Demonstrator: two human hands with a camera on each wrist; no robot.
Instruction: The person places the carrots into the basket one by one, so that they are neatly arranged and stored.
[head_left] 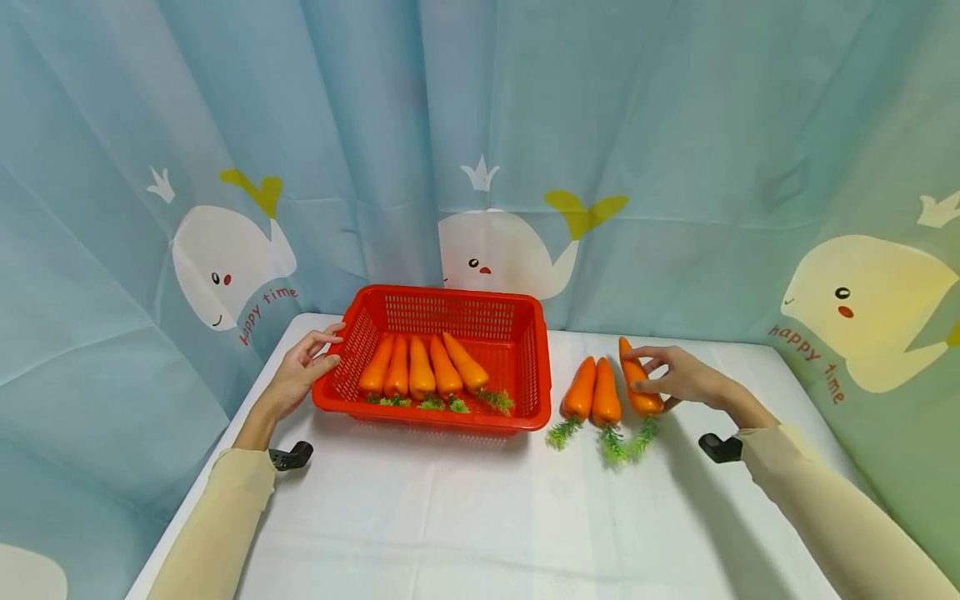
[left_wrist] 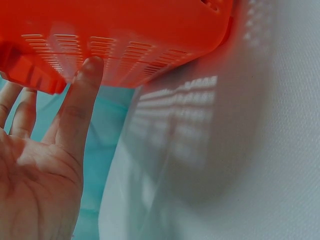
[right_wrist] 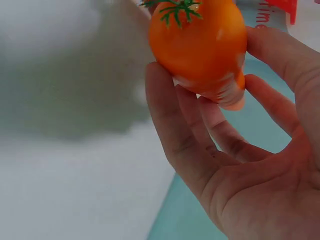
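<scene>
My right hand (head_left: 678, 379) pinches an orange carrot (head_left: 634, 379) between fingers and thumb, its green leafy top toward me. In the right wrist view the fingers curl round the thick end of the carrot (right_wrist: 200, 42). Two more carrots (head_left: 581, 388) lie side by side just left of it on the table. My left hand (head_left: 300, 372) touches the left side of a red plastic basket (head_left: 534, 367). In the left wrist view its thumb (left_wrist: 82, 107) lies straight against the slotted outer wall. Several carrots (head_left: 421, 368) lie in a row inside the basket, leafy tops toward me.
A white-covered table (head_left: 450, 517) lies under everything. Behind it and along both sides hangs a blue-green curtain (head_left: 637, 100) printed with white whales. Black wrist-worn devices (head_left: 294, 456) show at both sleeves.
</scene>
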